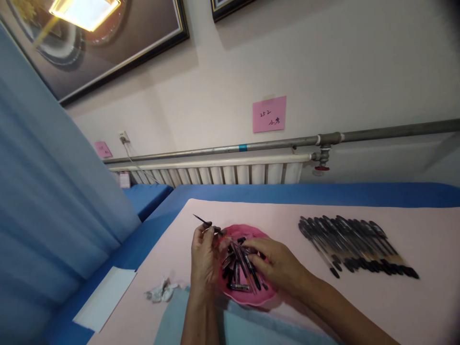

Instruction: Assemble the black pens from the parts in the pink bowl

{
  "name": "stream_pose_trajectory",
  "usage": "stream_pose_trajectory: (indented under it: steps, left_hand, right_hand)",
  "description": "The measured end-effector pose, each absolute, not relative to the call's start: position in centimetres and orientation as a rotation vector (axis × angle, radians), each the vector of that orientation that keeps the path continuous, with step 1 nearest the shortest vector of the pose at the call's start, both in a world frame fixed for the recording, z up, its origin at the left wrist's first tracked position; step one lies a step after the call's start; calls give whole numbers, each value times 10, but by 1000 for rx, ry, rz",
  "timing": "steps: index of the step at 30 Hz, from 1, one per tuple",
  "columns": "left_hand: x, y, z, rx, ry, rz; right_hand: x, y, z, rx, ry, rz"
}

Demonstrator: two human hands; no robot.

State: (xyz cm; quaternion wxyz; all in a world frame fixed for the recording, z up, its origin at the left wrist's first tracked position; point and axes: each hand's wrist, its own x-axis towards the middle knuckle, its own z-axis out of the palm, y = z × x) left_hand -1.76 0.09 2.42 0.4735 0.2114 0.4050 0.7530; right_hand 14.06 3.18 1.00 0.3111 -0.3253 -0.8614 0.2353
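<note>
My left hand is raised at the left rim of a scalloped pink basin. Its thumb and fingers are closed on a slim black pen part, whose thin tip points up and left. Over the basin's right side reaches my right hand, fingers slightly bent and apart, touching the heap inside. Clear pen barrels, black caps and other loose pen pieces fill the basin. No firm grip by the right hand shows, though its fingertips are partly hidden among the pieces.
Several assembled black-capped pens lie in a slanted row on the pink sheet at right. Crumpled tissue and white paper lie left. Light-blue cloth is in front. A blue curtain hangs left; a radiator stands behind.
</note>
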Motion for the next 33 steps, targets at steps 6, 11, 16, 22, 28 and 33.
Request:
stream_pose_trajectory:
  steps: [6,11,16,22,28,33]
  left_hand:
    - [-10,-1,24,610,1005,1788]
    - [-10,-2,24,662,1013,1664]
    - [-22,-1,21,579,1179,1723]
    - [-30,3,8,818,1472,1609]
    - [-28,9,-6,1031,1690,1438]
    - [-29,10,-9,1232,1834,1268]
  right_hand:
    - [138,30,10,-854,-2237,643]
    - [136,29,14,-944,-2035,844]
    - [137,34,12,-1031,-1752,994]
    - [139,41,-4,-1013,-1642,967]
    - [140,45,-12,-1011,-1585,994]
    - [139,45,-11,-986,-1577,1013]
